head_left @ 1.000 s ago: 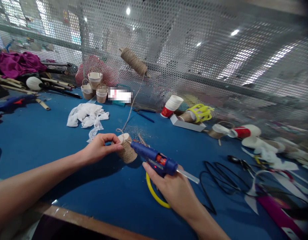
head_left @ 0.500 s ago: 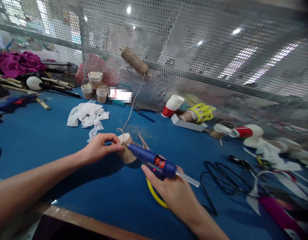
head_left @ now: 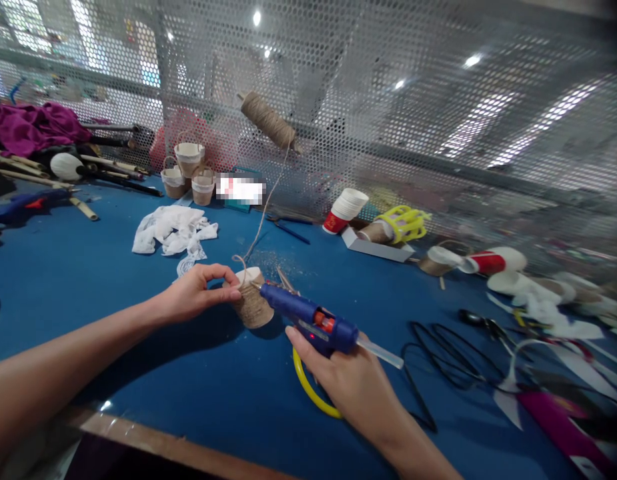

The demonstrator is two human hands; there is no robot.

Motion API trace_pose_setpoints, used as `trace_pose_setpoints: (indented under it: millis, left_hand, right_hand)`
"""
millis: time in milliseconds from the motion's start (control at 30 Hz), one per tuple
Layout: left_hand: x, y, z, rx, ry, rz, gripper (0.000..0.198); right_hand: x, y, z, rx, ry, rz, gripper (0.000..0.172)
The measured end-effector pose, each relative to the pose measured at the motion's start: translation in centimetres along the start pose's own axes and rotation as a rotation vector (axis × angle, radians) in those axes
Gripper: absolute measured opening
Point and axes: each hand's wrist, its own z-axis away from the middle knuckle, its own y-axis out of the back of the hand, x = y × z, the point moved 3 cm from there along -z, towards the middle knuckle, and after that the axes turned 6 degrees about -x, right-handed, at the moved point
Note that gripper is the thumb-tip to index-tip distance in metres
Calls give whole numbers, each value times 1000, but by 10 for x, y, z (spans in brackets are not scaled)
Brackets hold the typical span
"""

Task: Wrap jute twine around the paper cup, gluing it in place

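My left hand (head_left: 201,293) pinches the rim of a small paper cup (head_left: 255,307) wrapped in brown twine, which it holds tilted over the table. From the cup, a strand of twine (head_left: 262,217) runs up to a spool (head_left: 268,121) fixed on the mesh wall. In my right hand (head_left: 351,383) is a blue glue gun (head_left: 308,320) with a clear glue stick (head_left: 381,351) out of its back. Its nozzle points at the cup's side near my left fingertips. Partly hidden under the right hand lie scissors with a yellow handle (head_left: 308,387).
White lace (head_left: 171,230) lies left of centre, before several finished twine-covered baskets (head_left: 203,187). Stacked paper cups (head_left: 345,210) and a white box lid (head_left: 375,248) stand at the back. A black cable (head_left: 443,353) coils at right. Sticks and purple cloth (head_left: 41,130) sit far left.
The glue gun and my right hand have shifted slightly right, so the nozzle sits a little farther from my left fingertips. My left hand still holds the cup.
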Motion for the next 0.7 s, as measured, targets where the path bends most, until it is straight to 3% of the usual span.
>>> trace_pose_setpoints:
  millis: [100, 333, 700]
  left_hand:
    - [-2, 1, 0, -26, -33, 15, 14]
    - [0, 1, -1, -117, -76, 69, 13]
    - [-1, 0, 0, -156, -100, 133, 9]
  right_hand:
    - [6, -3, 3, -31, 90, 114, 34]
    - [7, -5, 10, 68, 256, 292, 43]
    - [5, 2, 5, 43, 26, 51, 33]
